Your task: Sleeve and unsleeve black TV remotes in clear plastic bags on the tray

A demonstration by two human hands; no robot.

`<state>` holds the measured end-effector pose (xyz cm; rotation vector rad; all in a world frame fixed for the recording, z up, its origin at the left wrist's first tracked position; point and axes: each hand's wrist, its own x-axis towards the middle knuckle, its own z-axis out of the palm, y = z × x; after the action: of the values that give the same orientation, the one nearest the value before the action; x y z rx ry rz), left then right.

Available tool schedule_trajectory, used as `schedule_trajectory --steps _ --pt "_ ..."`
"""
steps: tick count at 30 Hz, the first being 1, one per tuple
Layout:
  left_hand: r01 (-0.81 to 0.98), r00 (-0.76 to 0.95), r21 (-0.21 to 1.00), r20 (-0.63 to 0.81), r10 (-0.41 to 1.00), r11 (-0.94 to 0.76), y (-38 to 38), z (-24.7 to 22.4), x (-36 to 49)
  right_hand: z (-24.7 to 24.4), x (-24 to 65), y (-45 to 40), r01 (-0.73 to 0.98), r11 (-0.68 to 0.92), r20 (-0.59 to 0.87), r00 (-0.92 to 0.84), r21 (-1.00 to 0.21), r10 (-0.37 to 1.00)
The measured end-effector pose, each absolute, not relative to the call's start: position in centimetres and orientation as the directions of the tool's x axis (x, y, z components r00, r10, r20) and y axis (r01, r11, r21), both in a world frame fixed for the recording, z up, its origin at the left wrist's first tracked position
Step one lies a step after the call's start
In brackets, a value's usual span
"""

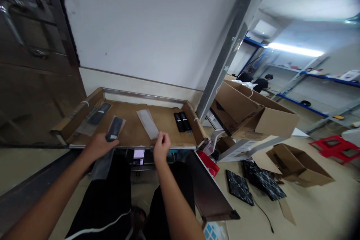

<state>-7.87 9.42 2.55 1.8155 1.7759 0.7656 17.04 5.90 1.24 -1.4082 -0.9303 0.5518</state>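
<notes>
A: Grip check?
B: Your left hand grips the dark item and film, at the surface's 8 o'clock. Right hand curled; translucent sleeve off its 11 o'clock, pinch unclear.
A: Technique?
B: Light edge hold, probably fewer creases.

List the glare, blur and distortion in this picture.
Head view: the strip light glares white; head view: the far shelves look soft; head view: the grey post leans, perhaps from lens stretch; head view: the lit screen is partly pixelated.

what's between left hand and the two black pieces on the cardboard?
A translucent sleeve, with the right hand at its near end; head view shows it.
</notes>
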Motion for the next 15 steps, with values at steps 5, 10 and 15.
schedule_trajectory --steps 5,10,15 --pt "0.525 0.072 0.850 -0.088 0.994 0.037 -0.1 0.5 -5.2 -2.0 10.5 -1.6 -0.289 -0.274 -0.209 -0.237 -0.917 0.949" --pt "0.410 0.287 0.912 -0.149 0.946 0.020 -2.3 0.1 -5.8 -2.8 10.4 -5.0 -0.329 -0.534 -0.393 -0.408 -0.779 0.824" --pt "0.227 0.208 0.936 -0.316 0.926 0.268 -0.1 0.6 -7.5 -2.8 12.1 -6.6 -0.248 -0.488 -0.352 -0.440 -0.837 0.827"
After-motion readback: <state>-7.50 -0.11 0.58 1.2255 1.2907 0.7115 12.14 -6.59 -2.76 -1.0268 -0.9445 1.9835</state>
